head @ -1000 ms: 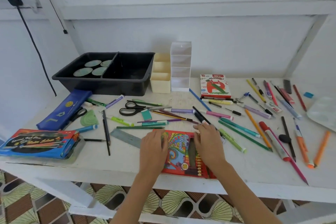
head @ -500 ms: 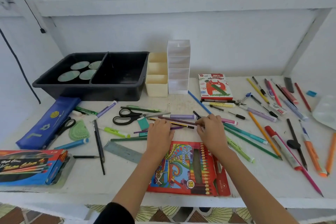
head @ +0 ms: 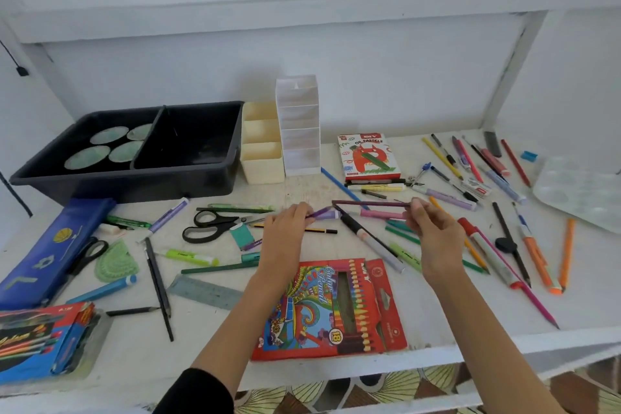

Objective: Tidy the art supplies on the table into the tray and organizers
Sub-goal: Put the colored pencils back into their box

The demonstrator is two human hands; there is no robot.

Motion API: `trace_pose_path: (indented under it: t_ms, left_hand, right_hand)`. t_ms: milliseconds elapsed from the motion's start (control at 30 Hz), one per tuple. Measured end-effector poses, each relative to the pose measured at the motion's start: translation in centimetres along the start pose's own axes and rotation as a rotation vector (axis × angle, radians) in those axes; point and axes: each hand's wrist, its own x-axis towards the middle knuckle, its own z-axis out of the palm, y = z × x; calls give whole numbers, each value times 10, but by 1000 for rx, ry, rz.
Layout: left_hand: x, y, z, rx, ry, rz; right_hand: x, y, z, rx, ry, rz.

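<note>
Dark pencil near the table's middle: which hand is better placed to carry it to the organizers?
Right. The right hand already pinches the dark pencil by its end. The left hand sits nearer the cream organizer but is busy on the purple marker.

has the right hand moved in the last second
Yes. The right hand left the colour pencil box, moving toward the wall, now pinching a dark pencil.

Single cam, head-worn, wide-angle, sits above the near edge of the surface [head: 134,349], facing fwd & down. Close range: forearms enter from bottom of frame, left grip [head: 285,232] & right grip [head: 433,235] approx mid-frame. Beyond the grips the view takes in the tray [head: 134,185], organizers [head: 299,131] & back wall [head: 369,70].
</note>
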Motion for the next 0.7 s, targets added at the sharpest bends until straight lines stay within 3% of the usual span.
trace_pose_path:
  t_ms: [100, 200, 367, 533, 700]
  left_hand:
    - [5, 14, -7, -168, 56, 102]
    - [0, 31, -13, -230, 4, 188]
    - [-22, 40, 1, 27, -160, 207]
    - [-47, 36, 9, 258, -245, 92]
    - [-58, 33, 11, 245, -241, 43]
  right_hand:
    - [-2, -1, -20, 89, 108, 27]
    - [-7, 1, -36, 58, 199, 12]
    - [-17, 3, -60, 6, 300, -2]
    - [-32, 6, -69, 18, 244, 30]
    - [-51, 11, -63, 80, 91, 68]
